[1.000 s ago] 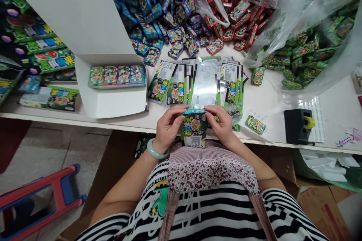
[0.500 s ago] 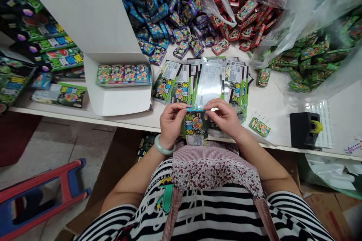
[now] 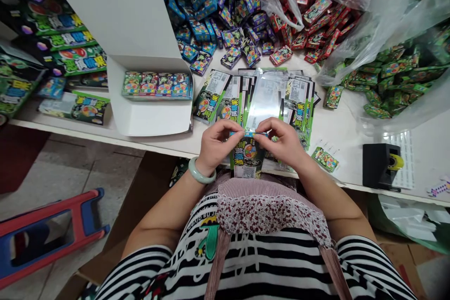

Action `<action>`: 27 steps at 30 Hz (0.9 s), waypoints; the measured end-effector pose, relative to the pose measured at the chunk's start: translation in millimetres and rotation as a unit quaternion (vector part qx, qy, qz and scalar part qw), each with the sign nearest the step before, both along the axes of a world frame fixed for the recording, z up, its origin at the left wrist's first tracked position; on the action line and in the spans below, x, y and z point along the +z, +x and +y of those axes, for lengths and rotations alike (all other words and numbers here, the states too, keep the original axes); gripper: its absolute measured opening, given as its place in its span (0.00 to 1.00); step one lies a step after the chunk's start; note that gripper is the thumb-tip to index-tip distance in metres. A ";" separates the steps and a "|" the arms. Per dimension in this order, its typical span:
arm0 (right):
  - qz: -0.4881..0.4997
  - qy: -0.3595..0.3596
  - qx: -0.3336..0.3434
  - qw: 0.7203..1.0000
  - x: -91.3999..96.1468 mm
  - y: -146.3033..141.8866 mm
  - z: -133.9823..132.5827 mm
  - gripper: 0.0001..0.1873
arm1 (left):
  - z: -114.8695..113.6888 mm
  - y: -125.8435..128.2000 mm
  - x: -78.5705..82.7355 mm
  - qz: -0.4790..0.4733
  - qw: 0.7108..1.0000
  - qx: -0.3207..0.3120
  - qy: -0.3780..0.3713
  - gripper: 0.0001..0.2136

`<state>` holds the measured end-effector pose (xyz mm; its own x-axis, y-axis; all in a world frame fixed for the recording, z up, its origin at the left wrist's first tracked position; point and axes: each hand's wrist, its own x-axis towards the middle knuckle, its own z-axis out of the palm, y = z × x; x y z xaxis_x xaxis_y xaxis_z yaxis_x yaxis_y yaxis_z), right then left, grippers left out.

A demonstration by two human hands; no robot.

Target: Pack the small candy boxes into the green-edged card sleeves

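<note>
Both my hands pinch the top edge of a small green and black candy packet (image 3: 248, 158), held upright at the table's front edge, close to my apron. My left hand (image 3: 217, 143), with a jade bangle on its wrist, grips the packet's top left corner. My right hand (image 3: 284, 143) grips the top right corner. Just beyond my fingers lies a fanned stack of flat empty packets (image 3: 262, 96) with clear fronts. To the left stands an open white box (image 3: 149, 112) holding a row of small candy boxes (image 3: 156, 85).
Heaps of little candy boxes fill the back: blue (image 3: 198, 23), red (image 3: 312, 18) and, in a clear plastic bag, green (image 3: 397, 75). A black tape dispenser (image 3: 381, 166) sits at the right. Printed display cartons (image 3: 59, 51) pile up at left. A red and blue stool (image 3: 49, 234) stands on the floor.
My fingers have closed in along the packet's top edge and the packet has risen slightly toward the table. The view has shifted a little.
</note>
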<state>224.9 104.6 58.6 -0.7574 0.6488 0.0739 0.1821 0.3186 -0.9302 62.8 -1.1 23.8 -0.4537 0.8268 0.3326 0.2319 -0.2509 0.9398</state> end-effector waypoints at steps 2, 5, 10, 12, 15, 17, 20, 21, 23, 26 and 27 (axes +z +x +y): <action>-0.020 -0.056 0.009 0.998 6.3 -2.0 2.1 0.07 | 1.4 -0.5 4.8 0.002 1.000 0.003 -0.019 0.08; -0.042 -0.071 0.026 0.996 13.9 -2.9 3.8 0.08 | 2.5 -4.5 8.9 0.011 0.999 -0.015 -0.033 0.09; -0.020 0.032 0.056 0.998 13.2 1.7 0.4 0.07 | -0.6 -15.9 8.9 0.015 0.995 -0.096 -0.013 0.08; -0.009 0.068 0.062 0.996 9.6 4.2 -1.7 0.05 | -2.7 -19.1 9.0 0.016 0.993 -0.114 -0.012 0.09; -0.011 0.086 0.058 0.995 6.3 4.8 -4.6 0.04 | -3.9 -21.2 10.6 0.018 0.992 -0.127 -0.020 0.10; -0.015 0.082 0.049 0.995 6.4 3.1 -6.0 0.05 | -3.5 -21.1 11.6 0.023 0.991 -0.128 -0.018 0.09; -0.028 0.099 0.029 0.994 7.7 0.6 -7.1 0.06 | -3.3 -19.9 10.4 0.036 0.994 -0.107 -0.004 0.05; -0.034 0.111 0.024 0.993 7.8 0.3 -7.0 0.06 | -3.8 -19.4 9.0 0.044 0.994 -0.099 0.007 0.04; -0.041 0.139 0.016 0.989 7.2 0.9 -6.2 0.07 | -5.6 -18.9 5.0 0.084 0.991 -0.093 0.036 0.03; -0.037 0.193 0.009 0.980 4.7 2.5 -3.5 0.07 | -9.0 -19.0 -2.1 0.198 0.972 -0.097 0.077 0.05; -0.035 0.211 0.009 0.977 3.7 2.9 -2.5 0.08 | -9.8 -19.0 -4.0 0.232 0.965 -0.093 0.082 0.08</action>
